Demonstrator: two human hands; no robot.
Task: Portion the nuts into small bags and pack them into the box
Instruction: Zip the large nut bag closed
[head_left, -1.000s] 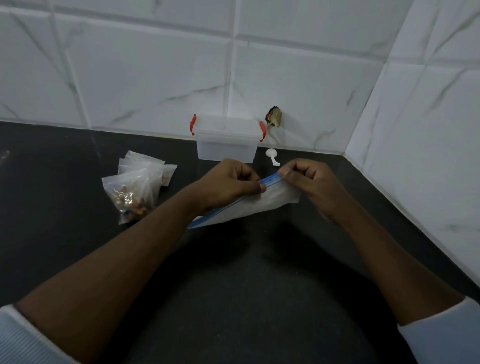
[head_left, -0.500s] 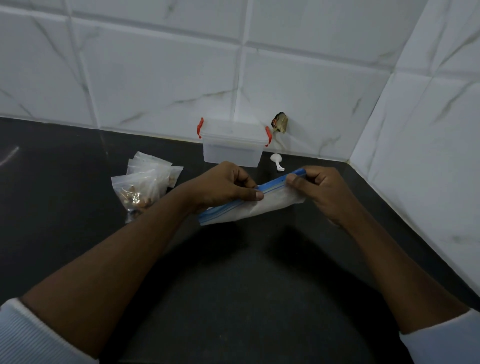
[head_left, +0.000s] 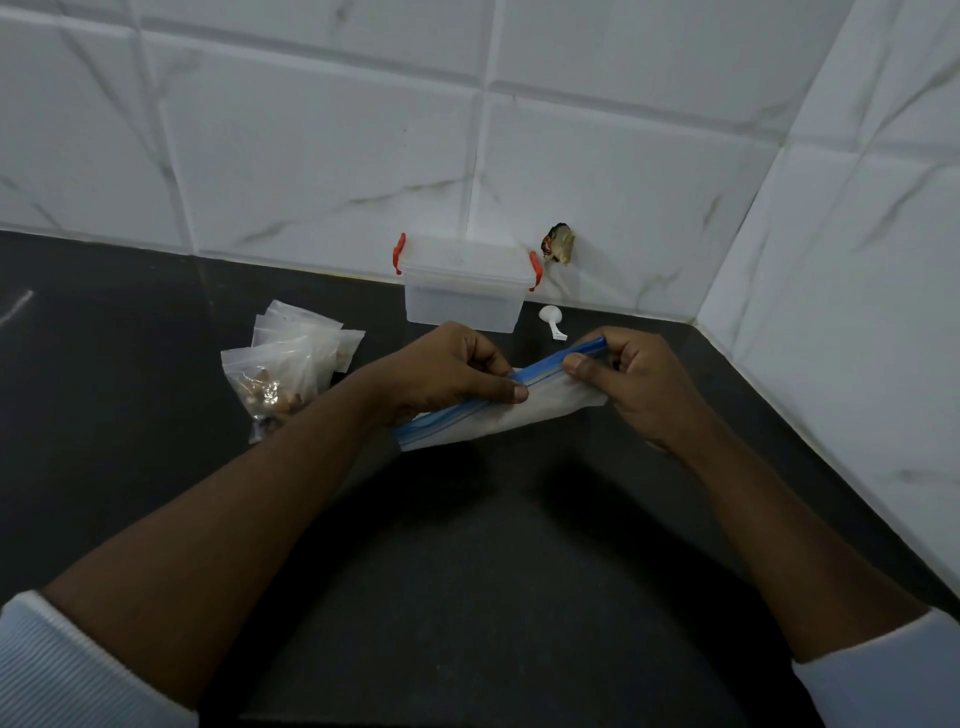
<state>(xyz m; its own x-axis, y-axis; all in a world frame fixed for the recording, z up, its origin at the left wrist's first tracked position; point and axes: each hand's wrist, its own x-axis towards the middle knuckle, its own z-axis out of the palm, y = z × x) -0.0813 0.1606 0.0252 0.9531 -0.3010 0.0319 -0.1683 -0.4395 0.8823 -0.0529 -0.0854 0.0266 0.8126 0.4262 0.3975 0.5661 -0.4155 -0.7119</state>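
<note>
The dark surface (head_left: 467, 571) ends at a white tiled wall (head_left: 322, 166) on the far side and at a second tiled wall (head_left: 857, 312) on the right. The two walls meet in a corner at the far right. A broad stretch of the surface lies open between the person's forearms, and more of it runs off to the left.

Both hands meet over the middle of the surface on a large zip bag (head_left: 524, 415) with a blue seal strip. The left hand (head_left: 452, 371) has its grip closed on the strip about midway along, thumb on top. The right hand (head_left: 639, 384) pinches the strip at its far right end. The bag slopes, with its right end higher than its left. It looks whitish, and I cannot tell what is inside it.

Just left of the left hand lies a pile of small bags (head_left: 291, 364), partly covered by the forearm. The nearest one holds brown nuts (head_left: 265, 395).

The box (head_left: 462, 301) stands against the far wall beyond the hands, its lid on and a red clip (head_left: 399, 253) at each end. Its cloudy walls do not show what it holds. A small white scoop (head_left: 551, 322) lies just right of the box, near the right hand.
</note>
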